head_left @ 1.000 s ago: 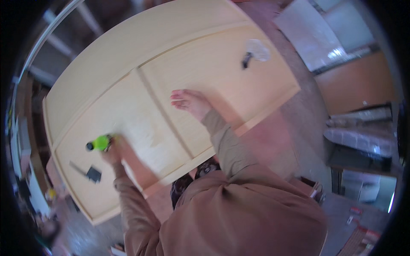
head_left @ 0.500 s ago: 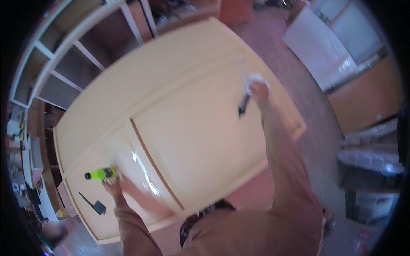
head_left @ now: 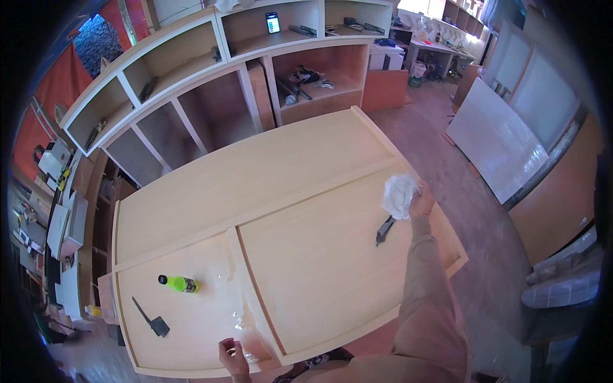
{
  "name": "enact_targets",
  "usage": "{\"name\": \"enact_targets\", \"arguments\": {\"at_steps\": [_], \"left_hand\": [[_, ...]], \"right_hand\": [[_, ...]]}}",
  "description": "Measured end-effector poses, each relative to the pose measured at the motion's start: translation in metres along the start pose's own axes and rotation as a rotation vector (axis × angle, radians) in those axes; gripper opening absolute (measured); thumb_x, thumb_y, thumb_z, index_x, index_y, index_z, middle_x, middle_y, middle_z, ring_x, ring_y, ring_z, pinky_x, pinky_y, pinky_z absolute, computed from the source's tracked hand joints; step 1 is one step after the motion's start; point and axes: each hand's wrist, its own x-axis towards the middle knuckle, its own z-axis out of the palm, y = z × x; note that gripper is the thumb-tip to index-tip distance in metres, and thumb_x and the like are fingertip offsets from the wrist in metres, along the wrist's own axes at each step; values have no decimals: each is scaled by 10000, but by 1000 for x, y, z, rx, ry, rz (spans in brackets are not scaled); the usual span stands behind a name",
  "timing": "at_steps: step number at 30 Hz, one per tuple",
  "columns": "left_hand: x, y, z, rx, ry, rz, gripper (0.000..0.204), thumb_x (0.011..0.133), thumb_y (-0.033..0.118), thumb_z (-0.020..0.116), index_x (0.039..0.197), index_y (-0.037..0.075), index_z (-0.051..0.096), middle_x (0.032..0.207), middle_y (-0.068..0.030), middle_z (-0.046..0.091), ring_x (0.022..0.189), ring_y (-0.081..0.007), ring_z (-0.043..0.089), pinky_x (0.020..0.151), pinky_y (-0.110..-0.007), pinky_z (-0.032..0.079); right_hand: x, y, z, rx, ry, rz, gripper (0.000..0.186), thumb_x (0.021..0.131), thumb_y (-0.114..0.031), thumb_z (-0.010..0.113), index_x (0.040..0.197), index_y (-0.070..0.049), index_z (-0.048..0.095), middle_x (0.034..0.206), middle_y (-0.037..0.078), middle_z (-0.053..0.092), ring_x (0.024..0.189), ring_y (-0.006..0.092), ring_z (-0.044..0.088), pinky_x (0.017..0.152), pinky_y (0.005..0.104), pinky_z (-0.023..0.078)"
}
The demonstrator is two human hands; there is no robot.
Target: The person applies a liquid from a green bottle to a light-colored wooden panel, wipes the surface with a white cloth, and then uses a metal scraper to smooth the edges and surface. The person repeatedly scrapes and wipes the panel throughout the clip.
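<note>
My right hand (head_left: 421, 201) grips a crumpled white cloth (head_left: 399, 195) at the right side of a large pale wooden panel (head_left: 306, 153) with raised strips. Just below the cloth lies a dark utility knife (head_left: 384, 230). Low in the view, my left hand (head_left: 234, 359) hovers by the panel's near edge, fingers bent and apart, with nothing visible in it. Beside it, a glossy wet-looking patch (head_left: 239, 316) runs along a strip. A bright green bottle (head_left: 181, 284) with a black cap is farther left on the panel. Near the left edge lies a dark flat-bladed scraper (head_left: 158, 326).
An open white-framed cabinet (head_left: 249, 60) stands behind the panel, with a lit phone (head_left: 273, 23) inside. At right, a wrapped white board (head_left: 495, 143) leans beside brown sheets (head_left: 555, 185). Boxes and drawers (head_left: 67, 223) line the left side.
My left hand has left the green bottle and drawn back toward the near edge. My right hand still holds the cloth near the right edge. The view has tilted up, showing more cabinet.
</note>
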Motion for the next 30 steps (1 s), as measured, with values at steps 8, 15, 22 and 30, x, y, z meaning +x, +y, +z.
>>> {"name": "enact_targets", "arguments": {"at_steps": [8, 15, 22, 30], "left_hand": [[-39, 77, 21, -151, -235, 352, 228, 969, 87, 834, 1161, 6, 741, 1025, -131, 760, 975, -250, 731, 904, -378, 585], [-81, 66, -33, -307, -248, 391, 541, 1011, 192, 838, 1469, 14, 612, 1422, -195, 665, 1368, -307, 636, 1160, -451, 509], [-66, 14, -114, -946, -309, -53, 802, 1013, 154, 859, 1653, -21, 408, 1513, -195, 639, 1442, -265, 600, 1192, -445, 516], [-66, -10, -182, -1132, -370, -249, 563, 1000, 23, 850, 1485, -29, 570, 1294, -137, 761, 1170, -195, 750, 1019, -357, 634]], "right_hand": [[-94, -181, -127, 290, -441, -61, 176, 962, -75, 863, 1105, 2, 795, 1035, 127, 816, 956, 185, 762, 875, 335, 594], [-315, -299, -153, 621, -1210, 68, 176, 1095, -87, 716, 1215, 17, 790, 1046, 37, 751, 1014, 126, 677, 919, 305, 557], [-496, -375, -141, 1010, -1655, 641, 394, 1170, -113, 510, 1504, 66, 618, 1415, 155, 732, 1269, 250, 740, 1121, 416, 600], [-563, -418, -152, 1079, -1683, 923, 419, 1171, -294, 608, 1429, 32, 661, 1380, 128, 757, 1247, 247, 746, 1099, 432, 604]]}}
